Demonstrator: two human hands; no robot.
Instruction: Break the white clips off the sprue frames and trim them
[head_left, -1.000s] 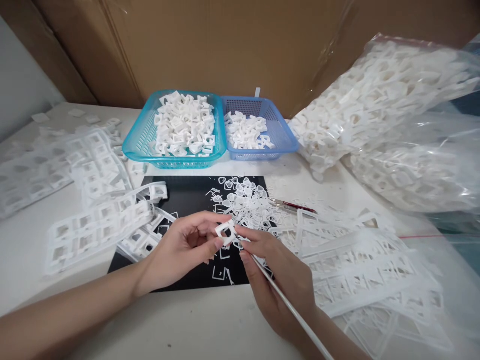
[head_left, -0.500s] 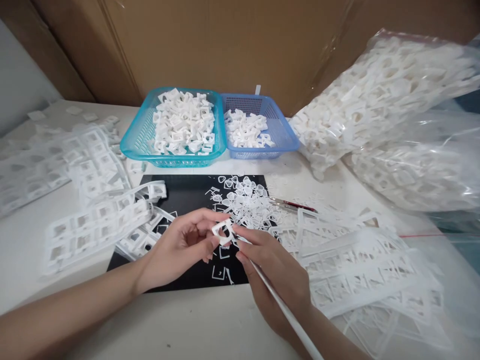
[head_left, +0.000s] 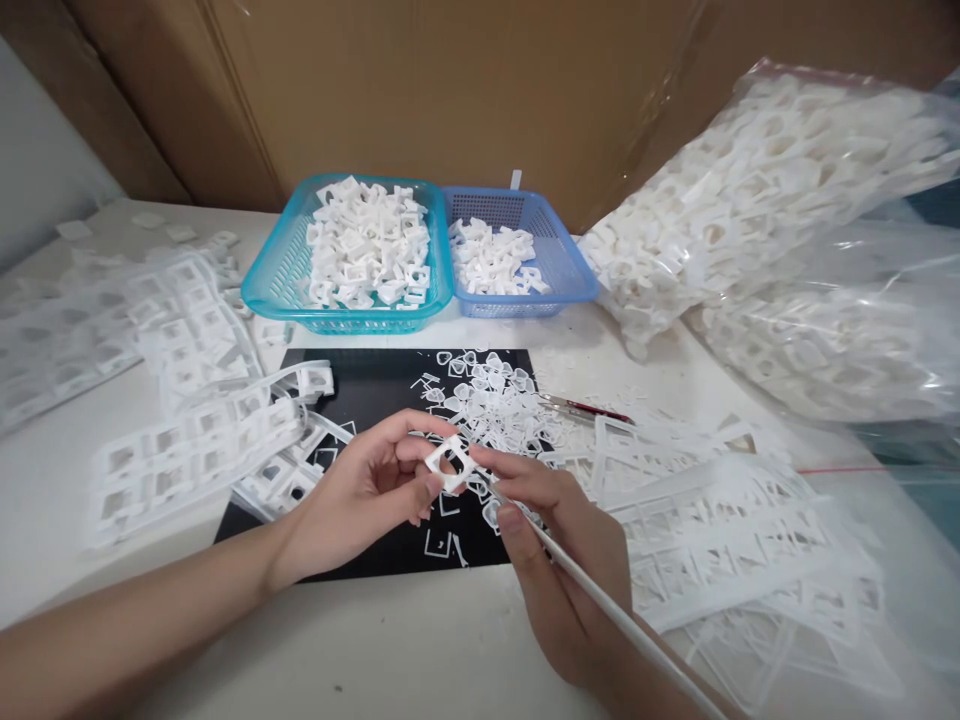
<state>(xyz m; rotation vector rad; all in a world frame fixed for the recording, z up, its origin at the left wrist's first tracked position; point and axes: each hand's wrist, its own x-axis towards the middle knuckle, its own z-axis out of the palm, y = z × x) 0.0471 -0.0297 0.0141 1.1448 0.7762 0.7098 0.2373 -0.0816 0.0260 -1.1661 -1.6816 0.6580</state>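
Observation:
Between the thumb and fingers of my left hand (head_left: 379,478) is a small white square plastic frame (head_left: 454,442), tilted so its round opening shows. My right hand (head_left: 574,560) grips a long, slim, pale-handled tool (head_left: 607,603) like a craft knife. Its thin tip points at the frame from the right; whether it touches cannot be made out. My right index fingertip lies close to the frame's right corner. Both hands are above a black mat (head_left: 352,555), where a heap of thin white trimmings (head_left: 491,400) lies.
Behind the mat stand a teal basket (head_left: 259,290) and a blue basket (head_left: 566,265), both holding white parts. Moulded sheets (head_left: 195,450) lie left, cut-out sheets (head_left: 720,530) right. Bulging plastic bags (head_left: 780,180) stand back right. A red-handled tool (head_left: 592,412) rests beside the trimmings.
My right hand has shifted right and slightly down with the tool, away from the frame. In my left hand the frame has turned a little, showing its opening more fully.

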